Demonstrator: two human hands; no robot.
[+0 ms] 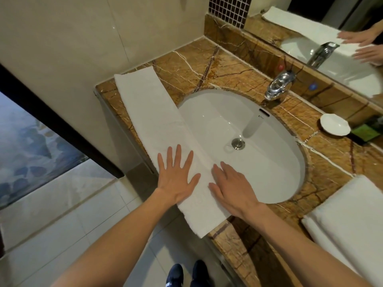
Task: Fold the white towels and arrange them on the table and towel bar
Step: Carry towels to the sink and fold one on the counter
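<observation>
A long white towel (149,112), folded into a narrow strip, lies along the front edge of the brown marble counter (207,65) and partly over the rim of the sink (269,162). My left hand (176,177) lies flat on the towel's near part with fingers spread. My right hand (232,187) presses flat on the same towel beside it, over the sink's rim. A second folded white towel (348,220) rests on the counter at the right. No towel bar is in view.
A chrome faucet (277,85) stands behind the sink. A small white dish (334,124) and a dark green packet (364,132) sit by the mirror (342,65). The tiled floor and my shoes (186,274) are below the counter's edge.
</observation>
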